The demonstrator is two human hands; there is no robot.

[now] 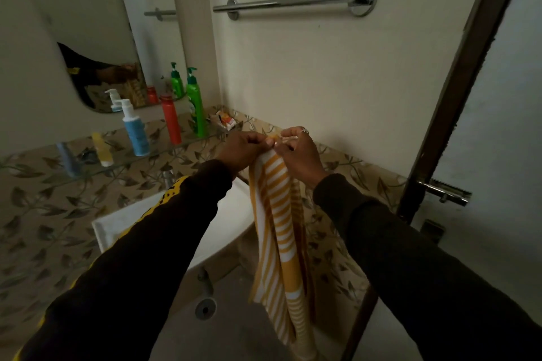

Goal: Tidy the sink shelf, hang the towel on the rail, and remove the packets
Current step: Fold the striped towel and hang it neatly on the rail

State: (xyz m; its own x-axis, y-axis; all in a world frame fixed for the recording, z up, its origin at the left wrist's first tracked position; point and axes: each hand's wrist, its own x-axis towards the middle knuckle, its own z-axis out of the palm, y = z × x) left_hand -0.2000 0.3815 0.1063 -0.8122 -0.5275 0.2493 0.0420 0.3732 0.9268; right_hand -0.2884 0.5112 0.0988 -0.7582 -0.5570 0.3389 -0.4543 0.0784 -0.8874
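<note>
A yellow-and-white striped towel point(278, 223) is held up by its top edge in front of the cream wall. The edge is pinched by the left hand point(245, 151) and the right hand point(299, 152), which are set close together, almost touching; the fingers of both are curled tight on the cloth. A ring is seen on a finger of the right hand. The rest of the towel hangs straight down between the 2 dark sleeves, in long folds, just to the right of the white sink point(223, 231).

The chrome rail point(293, 3) is fixed on the wall well above the hands. Nothing is hung on it.

A glass shelf point(164, 151) runs along the leaf-patterned tiles at the left, under the mirror point(96, 29). On it, 3 bottles stand upright: a green pump bottle point(196, 105) nearest the corner, a red bottle point(171, 120) just beside it, and a white-and-blue pump bottle point(133, 132) further left. A yellow tube point(101, 149) and a blue-grey tube point(67, 160) stand at the left end, blurred. Small packets point(225, 120), orange and white, lie at the right end of the shelf, near the corner and just behind the left hand; how many cannot be told.

A tap point(167, 179) is partly hidden by the left sleeve. A door frame point(457, 79) with a metal latch point(445, 192) is seen at the right.
</note>
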